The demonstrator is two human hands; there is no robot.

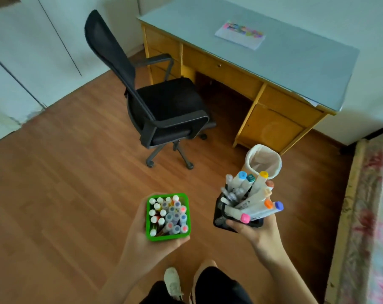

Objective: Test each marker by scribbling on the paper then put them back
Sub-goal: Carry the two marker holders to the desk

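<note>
Shoes [173, 283] and dark trousers sat right at the bottom, standing on the floor [65, 183]. Left grip [142, 235] was cupped round a green cup [168, 216] packed with thin markers [168, 216], caps up. Right grip [255, 230] was wrapped round a black mesh cup [221, 220] with fat markers [252, 198] fanning out. Paper [240, 35], already scribbled on, lay far off on the worktop [274, 58], past the chair [164, 102] and bin [264, 161].

Green plastic holder [168, 236]; black mesh cup [219, 220]; wood floor [65, 194].
</note>
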